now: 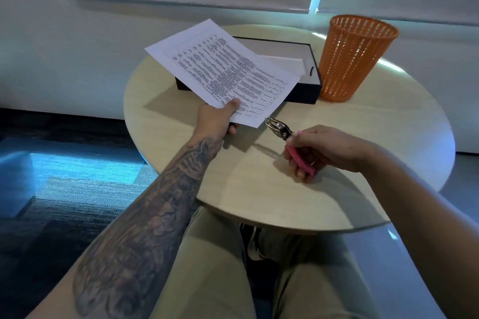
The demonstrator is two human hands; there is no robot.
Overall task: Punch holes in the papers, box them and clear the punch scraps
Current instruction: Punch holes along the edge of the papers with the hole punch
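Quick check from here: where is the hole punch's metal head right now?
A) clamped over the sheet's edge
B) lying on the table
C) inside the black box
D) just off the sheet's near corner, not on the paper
D: the right hand holds the hole punch with its head just short of the corner of the paper, which the left hand holds.

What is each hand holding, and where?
Left hand pinches the paper at its near edge; right hand grips the hole punch by its pink handles.

Paper (220, 70) over box (305, 90); basket (355, 59) perhaps touching.
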